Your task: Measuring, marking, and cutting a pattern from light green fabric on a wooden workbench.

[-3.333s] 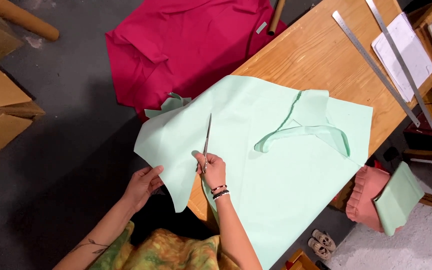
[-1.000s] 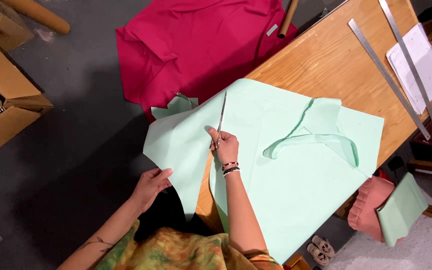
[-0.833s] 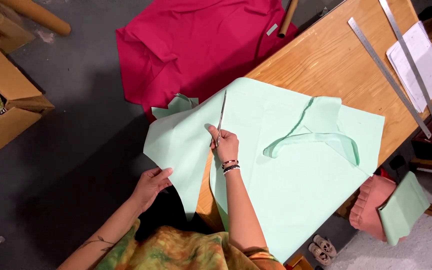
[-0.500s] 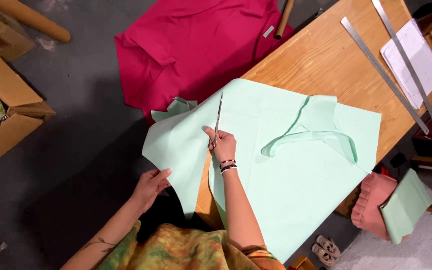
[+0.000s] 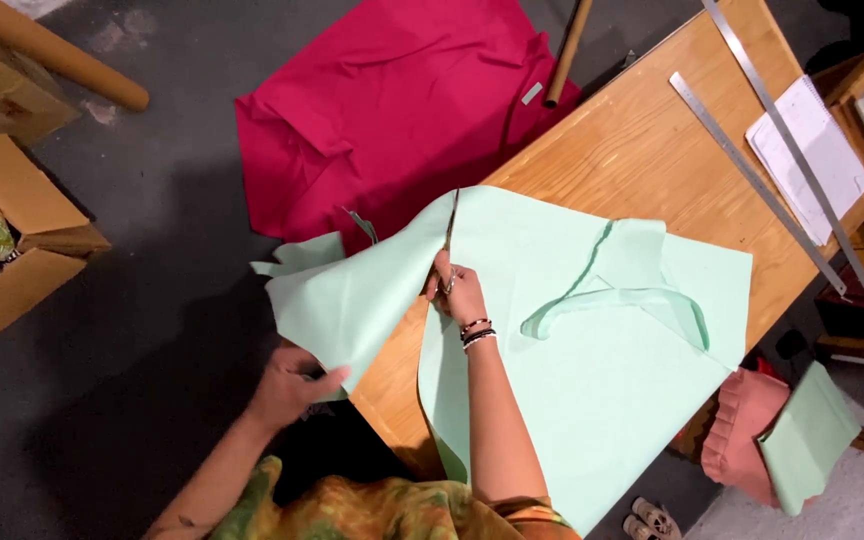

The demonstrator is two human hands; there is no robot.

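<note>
Two hands were busy here, both yours. Your right hand [image 5: 459,290] was closed around one pair of scissors [image 5: 449,232], blades pointing away from you and sitting right near the far edge of the mint green fabric [image 5: 592,390]. Your left hand [image 5: 287,385] was pinching the corner of the cut flap [image 5: 352,300], fingers curled under and thumb on top, holding it out off the side of the table [image 5: 642,150] over the floor.

The mint fabric lay mostly on the wooden table, with its near edge hanging off toward you. One curved mint strip [image 5: 612,300] sat on top of it, to the right of your scissors hand. One small mint scrap [image 5: 302,255] poked out behind the flap, just beside the red fabric.

Counting the rest: one big red cloth [image 5: 392,110] spread on the floor, two long metal rulers [image 5: 752,180] lying across the table's far right, one sheet of white paper [image 5: 812,150] under them, one cardboard tube [image 5: 47,55] on the floor top left, and one open cardboard box [image 5: 12,250] at the left edge. One pink ruffled piece [image 5: 742,430] and one folded mint piece [image 5: 807,440] sat on the floor at the right.
</note>
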